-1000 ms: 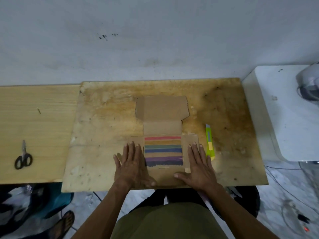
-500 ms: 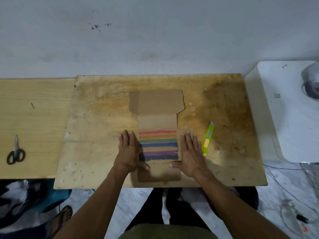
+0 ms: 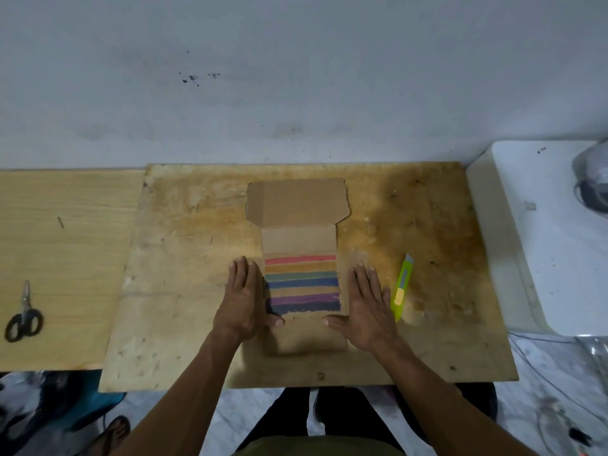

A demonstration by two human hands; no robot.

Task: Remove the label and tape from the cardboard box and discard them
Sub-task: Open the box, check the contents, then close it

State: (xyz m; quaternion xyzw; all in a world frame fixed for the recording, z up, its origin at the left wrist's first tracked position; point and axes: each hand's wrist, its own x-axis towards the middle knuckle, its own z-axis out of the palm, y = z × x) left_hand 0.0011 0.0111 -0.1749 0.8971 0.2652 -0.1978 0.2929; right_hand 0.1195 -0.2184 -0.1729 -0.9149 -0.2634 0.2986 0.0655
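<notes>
- I am pressing my left hand [image 3: 242, 301], fingers straight, flat on the cardboard box's [image 3: 297, 205] left flap.
- My right hand [image 3: 365, 302] is lying flat likewise on the right flap.

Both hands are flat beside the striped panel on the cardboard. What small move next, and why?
Probably reach the right hand to the green utility knife lying just beside it. Both hands are open and hold nothing, and the left hand already rests on the flattened cardboard box.

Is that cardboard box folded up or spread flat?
Spread flat: the cardboard box lies unfolded on the wooden board, its top flap opened away from the person.
</notes>
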